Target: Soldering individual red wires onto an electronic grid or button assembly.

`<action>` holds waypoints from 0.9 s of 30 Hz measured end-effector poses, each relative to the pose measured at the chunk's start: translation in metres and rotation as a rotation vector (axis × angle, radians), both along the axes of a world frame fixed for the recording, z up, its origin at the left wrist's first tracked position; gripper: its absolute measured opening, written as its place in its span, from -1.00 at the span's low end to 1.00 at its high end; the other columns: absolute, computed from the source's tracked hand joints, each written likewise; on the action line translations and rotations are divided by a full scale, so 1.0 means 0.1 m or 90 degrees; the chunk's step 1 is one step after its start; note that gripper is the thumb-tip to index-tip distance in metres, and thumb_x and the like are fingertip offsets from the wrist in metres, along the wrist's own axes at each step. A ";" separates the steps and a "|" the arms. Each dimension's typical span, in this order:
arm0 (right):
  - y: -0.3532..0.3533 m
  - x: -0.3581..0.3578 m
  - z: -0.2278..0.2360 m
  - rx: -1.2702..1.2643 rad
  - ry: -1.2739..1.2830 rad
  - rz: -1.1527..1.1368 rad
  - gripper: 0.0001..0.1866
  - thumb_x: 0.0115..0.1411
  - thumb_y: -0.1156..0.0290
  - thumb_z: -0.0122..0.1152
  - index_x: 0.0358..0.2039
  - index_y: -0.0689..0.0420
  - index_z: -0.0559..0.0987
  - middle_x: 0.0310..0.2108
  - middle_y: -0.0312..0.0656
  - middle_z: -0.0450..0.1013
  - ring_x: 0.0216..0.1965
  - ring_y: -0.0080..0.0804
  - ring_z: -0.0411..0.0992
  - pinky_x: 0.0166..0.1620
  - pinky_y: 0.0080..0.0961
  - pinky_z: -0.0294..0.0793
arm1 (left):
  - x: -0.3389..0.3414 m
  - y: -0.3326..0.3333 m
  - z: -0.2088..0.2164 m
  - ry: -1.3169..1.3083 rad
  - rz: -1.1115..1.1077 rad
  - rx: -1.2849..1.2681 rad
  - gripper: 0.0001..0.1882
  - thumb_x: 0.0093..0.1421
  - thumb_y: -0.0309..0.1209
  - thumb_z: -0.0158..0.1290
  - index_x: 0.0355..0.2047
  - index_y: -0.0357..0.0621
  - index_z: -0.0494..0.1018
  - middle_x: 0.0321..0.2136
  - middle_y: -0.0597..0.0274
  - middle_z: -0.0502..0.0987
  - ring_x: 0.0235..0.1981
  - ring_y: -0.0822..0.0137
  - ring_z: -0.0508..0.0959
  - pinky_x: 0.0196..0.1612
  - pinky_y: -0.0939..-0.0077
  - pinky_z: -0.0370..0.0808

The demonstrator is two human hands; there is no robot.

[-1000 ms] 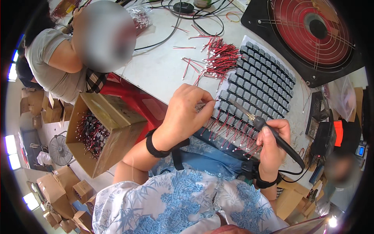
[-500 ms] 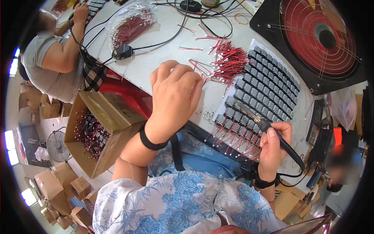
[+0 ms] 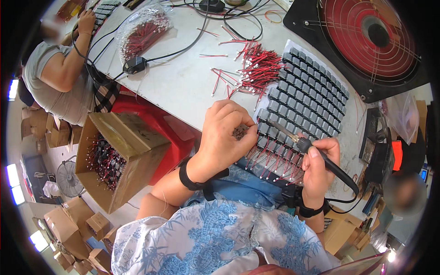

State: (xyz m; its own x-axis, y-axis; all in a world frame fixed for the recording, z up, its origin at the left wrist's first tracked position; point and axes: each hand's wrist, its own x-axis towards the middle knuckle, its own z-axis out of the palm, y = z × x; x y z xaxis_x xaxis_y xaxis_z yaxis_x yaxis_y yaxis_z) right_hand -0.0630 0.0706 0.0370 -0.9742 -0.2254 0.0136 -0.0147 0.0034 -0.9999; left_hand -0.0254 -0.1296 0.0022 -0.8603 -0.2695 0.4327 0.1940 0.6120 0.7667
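Observation:
My right hand grips a soldering iron by its black handle. The iron's metal tip points up and left, over the lower-left rows of a panel of small grey blocks on the table. My left hand is closed in a pinch at the panel's lower-left corner; what its fingertips hold is too small to make out. Red-and-black wire leads with white connectors hang from the panel's near rows. A pile of similar leads lies beside the panel's far left side, with a few scattered loose.
A large red-and-black fan stands at the far right. A clear bag of leads and black cables lie on the table. An open cardboard box holds wired parts at left. A co-worker sits at far left.
My left hand has come down and right from above the table to the panel's corner, its fingers now pinched. My right hand stays at the panel with the soldering iron. The view has shifted slightly.

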 end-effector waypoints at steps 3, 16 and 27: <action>-0.01 0.00 0.01 -0.008 -0.012 -0.001 -0.89 0.07 0.58 -0.01 -0.37 0.20 0.29 -0.61 -0.33 0.24 -0.66 -0.73 0.17 -0.25 -0.49 0.24 | 0.00 -0.01 -0.03 0.003 0.003 -0.004 -0.86 -0.21 -0.60 0.12 -0.60 -0.15 0.40 -0.50 0.29 0.45 -0.30 0.25 0.40 -0.21 0.41 0.33; -0.01 -0.01 0.01 -0.019 -0.017 -0.019 -0.88 0.04 0.61 0.02 -0.39 0.19 0.30 -0.68 -0.42 0.19 -0.67 -0.76 0.16 0.09 -0.18 0.27 | -0.05 0.06 0.00 0.028 -0.022 0.001 -0.86 -0.21 -0.62 0.12 -0.60 -0.18 0.39 -0.49 0.26 0.44 -0.34 0.24 0.40 -0.27 0.42 0.35; 0.01 0.01 -0.04 -0.017 0.015 0.024 -0.87 0.04 0.62 0.02 -0.39 0.19 0.30 -0.66 -0.41 0.20 -0.64 -0.76 0.17 0.12 -0.20 0.23 | -0.05 0.07 0.00 0.002 -0.018 0.000 -0.87 -0.22 -0.62 0.11 -0.62 -0.19 0.39 -0.51 0.26 0.44 -0.38 0.24 0.40 -0.31 0.44 0.35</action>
